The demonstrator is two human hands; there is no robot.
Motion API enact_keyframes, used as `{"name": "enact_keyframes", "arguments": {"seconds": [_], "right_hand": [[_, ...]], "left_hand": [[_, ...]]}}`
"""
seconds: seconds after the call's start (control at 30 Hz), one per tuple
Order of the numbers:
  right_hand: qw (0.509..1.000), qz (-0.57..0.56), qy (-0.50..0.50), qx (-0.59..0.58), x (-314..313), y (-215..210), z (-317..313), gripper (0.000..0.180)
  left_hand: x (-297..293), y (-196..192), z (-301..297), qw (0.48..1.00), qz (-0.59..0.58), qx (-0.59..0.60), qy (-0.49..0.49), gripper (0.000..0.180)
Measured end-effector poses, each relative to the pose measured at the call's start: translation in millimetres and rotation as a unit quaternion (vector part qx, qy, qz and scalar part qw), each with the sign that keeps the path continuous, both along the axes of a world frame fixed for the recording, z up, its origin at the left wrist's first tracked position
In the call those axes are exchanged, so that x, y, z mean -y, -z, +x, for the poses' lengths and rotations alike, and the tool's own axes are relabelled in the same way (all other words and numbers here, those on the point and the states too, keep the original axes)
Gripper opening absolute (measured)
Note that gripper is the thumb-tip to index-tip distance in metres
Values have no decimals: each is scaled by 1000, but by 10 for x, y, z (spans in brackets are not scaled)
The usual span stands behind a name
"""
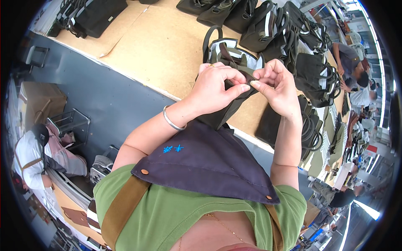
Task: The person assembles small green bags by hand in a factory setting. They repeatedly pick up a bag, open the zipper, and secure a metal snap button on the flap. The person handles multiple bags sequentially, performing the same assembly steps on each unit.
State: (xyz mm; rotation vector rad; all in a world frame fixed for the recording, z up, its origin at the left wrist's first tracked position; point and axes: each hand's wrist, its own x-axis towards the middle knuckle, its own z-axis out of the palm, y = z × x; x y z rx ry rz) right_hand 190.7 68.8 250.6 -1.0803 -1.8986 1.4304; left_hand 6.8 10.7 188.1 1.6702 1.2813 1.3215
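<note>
A dark olive handbag [226, 112] is held upright at the table's near edge, against my apron. Its mouth gapes, showing a pale lining, and a looped handle [206, 45] stands up on its far side. Along the opening runs a zipper [250, 75] with brownish teeth. My left hand [217, 87] grips the bag's upper edge, thumb and fingers closed near the zipper. Close by on the right, my right hand [278, 88] pinches the zipper's end between thumb and fingers. The fingertips of both hands nearly meet, and whether a slider sits between them is hidden.
Several similar dark bags [259, 31] stand along the table's far and right sides. Another group of bags [98, 19] lies at the far left. Brown board covers the table [155, 46]. People work at other tables, including a seated person [35, 154] at left.
</note>
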Motion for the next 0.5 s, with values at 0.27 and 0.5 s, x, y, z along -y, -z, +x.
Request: {"name": "enact_keyframes", "arguments": {"seconds": [0.27, 0.5], "right_hand": [[999, -8, -48, 19, -71, -8, 1, 27], [996, -22, -84, 11, -112, -12, 11, 27]], "left_hand": [[7, -75, -23, 995, 55, -80, -11, 9], [-348, -89, -290, 979, 76, -160, 98, 12]]}}
